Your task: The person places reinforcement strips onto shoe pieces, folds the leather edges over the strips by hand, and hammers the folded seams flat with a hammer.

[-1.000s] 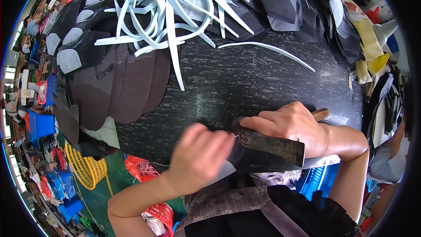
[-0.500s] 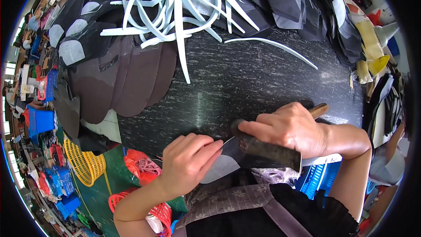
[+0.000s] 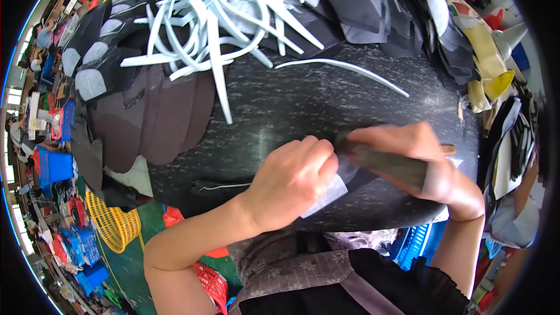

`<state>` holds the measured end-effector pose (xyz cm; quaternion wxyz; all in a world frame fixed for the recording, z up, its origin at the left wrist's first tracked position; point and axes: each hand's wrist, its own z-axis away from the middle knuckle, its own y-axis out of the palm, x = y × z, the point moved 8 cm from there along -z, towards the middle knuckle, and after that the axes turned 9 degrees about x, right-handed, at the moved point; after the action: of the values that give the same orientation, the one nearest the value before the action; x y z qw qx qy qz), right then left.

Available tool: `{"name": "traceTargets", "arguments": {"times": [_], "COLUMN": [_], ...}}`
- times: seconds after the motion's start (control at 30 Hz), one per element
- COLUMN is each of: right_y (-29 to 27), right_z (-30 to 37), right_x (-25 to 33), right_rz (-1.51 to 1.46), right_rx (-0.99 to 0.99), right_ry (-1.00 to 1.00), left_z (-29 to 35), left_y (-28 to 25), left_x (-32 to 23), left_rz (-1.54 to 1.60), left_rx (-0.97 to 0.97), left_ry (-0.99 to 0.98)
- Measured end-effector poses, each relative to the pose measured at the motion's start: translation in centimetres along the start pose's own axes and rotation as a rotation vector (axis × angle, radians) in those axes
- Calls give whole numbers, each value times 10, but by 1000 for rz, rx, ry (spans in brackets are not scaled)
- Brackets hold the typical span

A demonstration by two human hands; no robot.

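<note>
My right hand (image 3: 408, 147) is wrapped round a hammer with a wooden handle and a long, flat dark metal head (image 3: 394, 166); it is slightly blurred. The rounded end of the head is down at the work, close to my left fingertips. My left hand (image 3: 294, 178) is closed, fingers curled and pressed on a black sheet piece with a light grey backing patch (image 3: 328, 199). Part of that piece lies hidden under my hand. Left of my wrist, a thin white edge or thread (image 3: 226, 186) runs along black material. Both hands are over the near edge of the dark speckled tabletop (image 3: 280, 122).
Pale blue strips (image 3: 219, 29) lie heaped at the far side, with one loose strip (image 3: 350, 70) nearer. Overlapping brown pieces (image 3: 154, 116) are on the left. Black sheets (image 3: 350, 14) are stacked at the back. A yellow basket (image 3: 114, 221) stands at lower left.
My left hand has moved right and up, its fingers more curled, nearer the hammer. The hammer and right hand have shifted right and slightly up. The grey-backed piece has turned and moved right.
</note>
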<state>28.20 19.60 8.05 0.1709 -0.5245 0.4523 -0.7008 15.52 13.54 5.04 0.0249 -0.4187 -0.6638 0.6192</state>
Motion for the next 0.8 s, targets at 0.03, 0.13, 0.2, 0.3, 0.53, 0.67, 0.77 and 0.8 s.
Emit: {"name": "traceTargets", "arguments": {"times": [0.03,0.13,0.2,0.3,0.53,0.67,0.77,0.8], "right_y": [10,10,12,-1,23,31,22,15], "right_z": [6,16,11,5,-13,-4,-13,-18], "right_x": [-10,-15,-11,1,18,11,17,24], "right_rz": [63,50,110,70,246,202,209,170], "right_rx": [62,43,56,-78,166,70,46,25], "right_ry": [47,23,-31,-106,-138,-105,-144,-160], "left_z": [-6,12,16,13,18,48,55,57], "left_y": [3,0,2,2,3,-14,-11,-10], "left_x": [4,28,15,0,4,29,17,14], "left_rz": [38,277,111,-48,-57,323,152,85], "left_rx": [-24,60,8,13,61,70,13,-23], "left_ry": [5,-204,-107,-16,-20,-169,-93,-53]}}
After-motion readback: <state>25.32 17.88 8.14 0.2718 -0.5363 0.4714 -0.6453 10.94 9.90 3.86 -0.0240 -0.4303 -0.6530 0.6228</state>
